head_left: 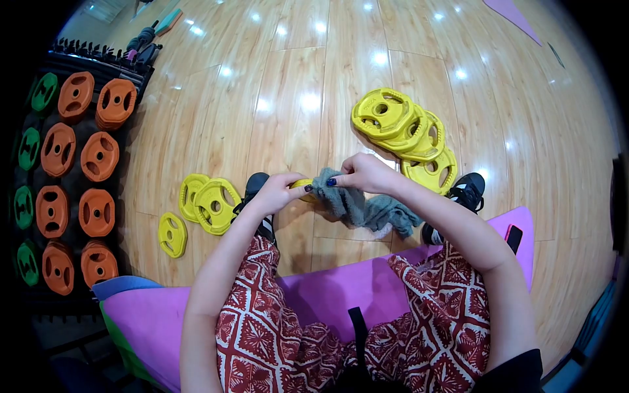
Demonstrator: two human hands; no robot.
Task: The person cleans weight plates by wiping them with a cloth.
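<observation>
Between my feet, my left hand (pixel 283 192) grips a small yellow weight plate (pixel 303 190), seen nearly edge-on and partly covered by cloth. My right hand (pixel 364 174) pinches a grey-green towel (pixel 342 202) against that plate, and the towel's loose end hangs to the right. Several yellow weight plates (pixel 383 114) lie overlapping on the floor beyond my right hand. To the left of my left foot, a few more yellow plates (pixel 216 206) rest on the wood, one of them smaller and apart.
A rack on the left holds orange weight plates (pixel 59 150) and green weight plates (pixel 27 149). I sit on a purple mat (pixel 341 288) with a phone (pixel 514 238) at its right end. Black shoes (pixel 466 193) flank the work. Wood flooring (pixel 288 98) stretches ahead.
</observation>
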